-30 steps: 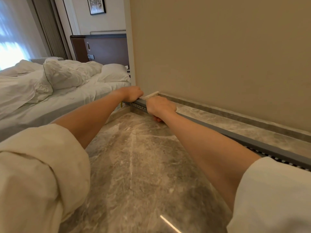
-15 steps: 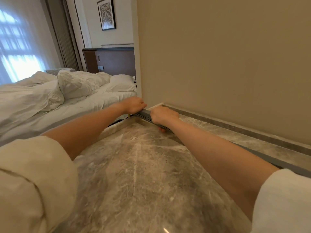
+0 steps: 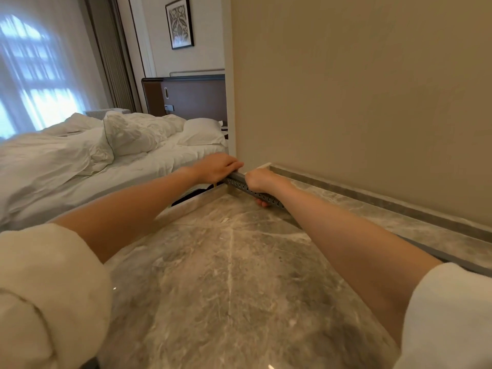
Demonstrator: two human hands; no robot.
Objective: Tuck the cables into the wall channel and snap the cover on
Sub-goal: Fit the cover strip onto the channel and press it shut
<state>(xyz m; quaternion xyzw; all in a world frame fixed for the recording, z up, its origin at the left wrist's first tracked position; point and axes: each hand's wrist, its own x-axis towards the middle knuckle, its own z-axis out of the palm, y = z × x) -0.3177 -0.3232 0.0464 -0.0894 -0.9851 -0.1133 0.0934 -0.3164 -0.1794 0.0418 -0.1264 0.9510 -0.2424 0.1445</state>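
Note:
A long grey cable channel [image 3: 239,182] with a row of small holes along its side runs along the marble ledge below the beige wall, from the wall corner toward the lower right. My left hand [image 3: 217,167] lies over its far end at the corner, fingers bent down across the top. My right hand [image 3: 262,182] grips the channel just beside it, fingers curled round the top and a fingertip showing underneath. My right forearm hides much of the channel. No cable can be seen.
A marble top [image 3: 226,275] fills the foreground. The beige wall [image 3: 359,102] rises on the right, with a stone skirting strip [image 3: 372,198] at its foot. An unmade white bed [image 3: 93,155] lies to the left, behind it a dark headboard [image 3: 191,97].
The view has tilted upward, so both hands appear lower in the frame. Both hands keep their places on the channel's far end.

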